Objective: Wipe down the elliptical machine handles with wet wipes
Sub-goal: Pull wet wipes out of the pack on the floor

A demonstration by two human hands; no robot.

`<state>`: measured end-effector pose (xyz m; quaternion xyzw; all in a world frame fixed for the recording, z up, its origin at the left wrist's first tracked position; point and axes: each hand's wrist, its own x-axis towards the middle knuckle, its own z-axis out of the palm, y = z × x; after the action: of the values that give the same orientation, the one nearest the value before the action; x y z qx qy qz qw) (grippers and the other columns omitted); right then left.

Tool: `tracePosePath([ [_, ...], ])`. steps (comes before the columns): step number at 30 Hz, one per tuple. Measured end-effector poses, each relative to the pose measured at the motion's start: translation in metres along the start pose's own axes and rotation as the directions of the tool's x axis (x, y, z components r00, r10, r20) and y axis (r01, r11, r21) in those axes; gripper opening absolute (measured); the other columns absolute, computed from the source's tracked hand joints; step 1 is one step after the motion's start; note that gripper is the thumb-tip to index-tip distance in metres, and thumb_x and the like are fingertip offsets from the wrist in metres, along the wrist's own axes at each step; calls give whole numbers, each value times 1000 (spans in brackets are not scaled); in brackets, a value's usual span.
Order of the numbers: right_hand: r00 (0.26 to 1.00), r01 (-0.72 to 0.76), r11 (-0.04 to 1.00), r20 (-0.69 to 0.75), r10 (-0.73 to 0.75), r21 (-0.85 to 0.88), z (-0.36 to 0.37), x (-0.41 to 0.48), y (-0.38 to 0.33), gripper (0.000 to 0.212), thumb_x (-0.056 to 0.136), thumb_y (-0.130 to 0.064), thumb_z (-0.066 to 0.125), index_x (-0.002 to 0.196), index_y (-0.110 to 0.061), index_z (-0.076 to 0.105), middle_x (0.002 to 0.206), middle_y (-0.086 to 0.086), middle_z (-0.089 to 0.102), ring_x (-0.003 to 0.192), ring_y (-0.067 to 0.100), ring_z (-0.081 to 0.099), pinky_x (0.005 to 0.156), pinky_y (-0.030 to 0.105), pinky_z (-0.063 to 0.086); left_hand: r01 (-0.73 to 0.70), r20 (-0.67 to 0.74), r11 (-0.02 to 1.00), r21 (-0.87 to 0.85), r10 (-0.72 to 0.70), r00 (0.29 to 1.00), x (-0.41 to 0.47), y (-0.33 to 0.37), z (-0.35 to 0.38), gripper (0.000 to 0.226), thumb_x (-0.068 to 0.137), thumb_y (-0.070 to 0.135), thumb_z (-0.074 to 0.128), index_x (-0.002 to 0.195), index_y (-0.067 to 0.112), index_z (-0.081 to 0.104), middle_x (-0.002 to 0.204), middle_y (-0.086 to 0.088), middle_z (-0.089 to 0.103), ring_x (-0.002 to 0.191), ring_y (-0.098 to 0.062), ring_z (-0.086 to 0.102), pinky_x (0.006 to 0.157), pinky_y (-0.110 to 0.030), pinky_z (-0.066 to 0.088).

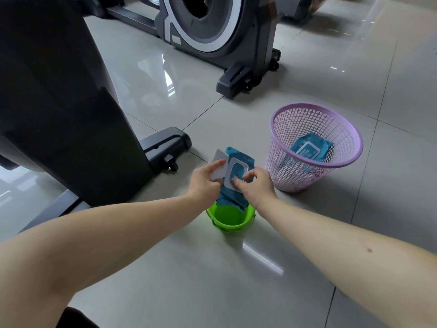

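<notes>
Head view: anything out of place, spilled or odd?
A second blue wipe pack lies tilted inside the purple mesh basket, lid shut, same look as the held wipe pack. Empty or not, I cannot tell. No spill shows on the floor.

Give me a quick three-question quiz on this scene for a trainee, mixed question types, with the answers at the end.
1. True or false: the white flip lid of the blue plastic wet-wipe pack held above the small green plastic bucket is open.
2. What lies inside the lilac mesh plastic basket? A) a sponge B) a second blue wipe pack C) a spray bottle
3. Which hand's fingers are at the held pack's opening: left hand or right hand?
Key: 1 true; 2 B; 3 right hand.
</notes>
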<state>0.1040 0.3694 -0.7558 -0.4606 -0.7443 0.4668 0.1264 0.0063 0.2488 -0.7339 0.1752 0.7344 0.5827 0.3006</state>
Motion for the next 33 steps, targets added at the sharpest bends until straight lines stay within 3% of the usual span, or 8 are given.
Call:
tracePosePath([
  [4, 978, -205, 950, 84, 190, 234, 1, 4, 3, 92, 48, -59, 91, 119, -24, 45, 130, 7, 58, 114, 27, 63, 97, 50, 58, -5, 14, 1000, -25, 5, 1000, 3, 1, 1, 56, 89, -17, 60, 134, 15, 66, 115, -6, 71, 99, -20, 72, 82, -30, 63],
  [8, 941, -313, 842, 262, 213, 440, -6, 5, 7, 80, 66, -25, 98, 129, -20, 50, 124, 8, 68, 108, 30, 69, 78, 45, 63, -58, 33, 996, 68, 55, 998, 2, 0, 1, 51, 90, -14, 58, 125, 20, 71, 110, -3, 72, 93, -18, 72, 80, -32, 64],
  [12, 959, -272, 831, 212, 190, 484, -4, 0, 8, 90, 48, -27, 99, 127, -27, 55, 121, 5, 72, 107, 29, 72, 87, 55, 62, -57, 46, 984, 171, 50, 998, -1, 0, 4, 38, 91, -5, 52, 113, 19, 72, 111, -5, 70, 100, -28, 70, 86, -45, 62],
  [16, 963, -254, 828, 210, 169, 500, -4, -4, 3, 91, 45, -23, 95, 125, -30, 53, 119, 5, 73, 105, 30, 73, 87, 55, 62, -102, 84, 954, 282, 81, 993, -1, -4, 6, 25, 90, 25, 72, 115, 30, 66, 118, 2, 63, 108, -25, 65, 96, -45, 56],
  [21, 967, -249, 853, 160, 197, 458, -1, -13, -6, 104, 61, 3, 79, 150, -29, 33, 125, 10, 63, 108, 30, 69, 91, 52, 61, -126, 66, 918, 376, 109, 992, -1, -12, 2, 49, 82, 29, 86, 124, 22, 63, 120, 6, 51, 111, -14, 52, 92, -24, 44],
  [25, 988, -153, 917, 81, 132, 368, -2, -16, -8, 109, 75, -5, 81, 161, -29, 17, 141, 9, 54, 122, 27, 62, 101, 45, 56, -142, 73, 906, 399, 122, 990, 2, -9, -6, 51, 80, 26, 87, 125, 20, 63, 120, 3, 52, 111, -16, 53, 99, -30, 47],
  [29, 999, 47, 998, -15, -47, 48, -5, -23, -14, 59, 96, -25, 69, 147, -25, 41, 151, 6, 40, 132, 21, 48, 100, 22, 37, -118, 89, 912, 392, 89, 992, 4, -3, -10, 42, 80, 25, 87, 116, 20, 67, 113, -1, 64, 98, -21, 63, 90, -39, 57],
  [33, 991, 121, 992, 67, -118, -38, 3, -24, -10, 4, 102, -21, 61, 103, -25, 60, 149, 13, 37, 120, 17, 50, 105, 28, 42, -124, 86, 915, 385, 98, 991, 1, 3, -8, 40, 77, 23, 89, 112, 18, 69, 106, 0, 65, 96, -22, 64, 87, -42, 59],
])
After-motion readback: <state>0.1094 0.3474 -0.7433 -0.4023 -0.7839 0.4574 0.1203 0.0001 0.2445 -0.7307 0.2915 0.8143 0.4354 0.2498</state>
